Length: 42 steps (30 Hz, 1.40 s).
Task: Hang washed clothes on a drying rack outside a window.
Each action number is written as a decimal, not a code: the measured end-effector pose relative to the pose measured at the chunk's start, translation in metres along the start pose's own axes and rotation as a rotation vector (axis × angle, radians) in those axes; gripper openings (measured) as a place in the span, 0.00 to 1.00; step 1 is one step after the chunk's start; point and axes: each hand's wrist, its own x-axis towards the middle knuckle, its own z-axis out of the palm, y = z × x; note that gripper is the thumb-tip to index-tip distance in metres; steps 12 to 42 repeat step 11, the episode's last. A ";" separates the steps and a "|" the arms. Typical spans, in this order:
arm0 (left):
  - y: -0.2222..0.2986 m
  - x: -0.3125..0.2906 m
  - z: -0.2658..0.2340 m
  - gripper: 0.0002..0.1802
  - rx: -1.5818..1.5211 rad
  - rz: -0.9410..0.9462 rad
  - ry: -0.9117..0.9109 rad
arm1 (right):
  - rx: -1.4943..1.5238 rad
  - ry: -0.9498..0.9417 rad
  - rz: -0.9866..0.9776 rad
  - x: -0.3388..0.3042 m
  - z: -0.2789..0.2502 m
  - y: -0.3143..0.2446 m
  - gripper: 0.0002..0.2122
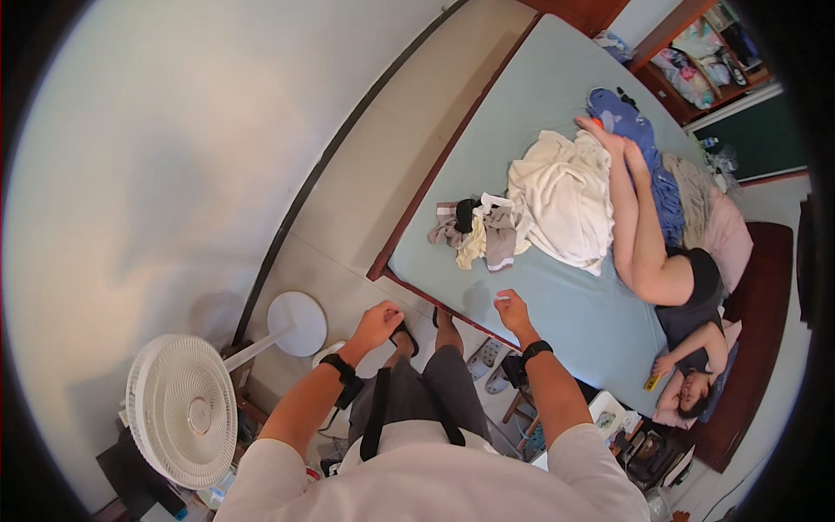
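Note:
Both my hands are raised in front of me, apart from each other. My left hand (379,323) is curled closed over the floor, close to the bed's near left corner, and nothing shows in it. My right hand (512,311) is also closed, above the near edge of the bed (452,278) with its pale blue sheet; no object can be made out in it. Beyond my hands lies a small pile of socks (481,230) in grey, black, white and yellow. A cream blanket (564,196) is bunched up beside them.
A person in dark clothes (687,283) lies on the bed's right side, holding a yellow object. A white standing fan (187,409) is at my left, its round base (297,324) on the floor. Grey clogs (484,358) sit by the bed. Blue cloth (628,122) lies farther back.

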 end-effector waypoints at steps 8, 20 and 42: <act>0.024 0.186 0.056 0.21 -0.054 -0.122 0.199 | 0.200 0.346 0.260 0.098 0.046 0.070 0.25; 0.023 0.248 0.078 0.23 0.084 -0.005 0.408 | 0.223 0.252 0.250 0.115 0.043 0.079 0.26; 0.023 0.248 0.078 0.23 0.084 -0.005 0.408 | 0.223 0.252 0.250 0.115 0.043 0.079 0.26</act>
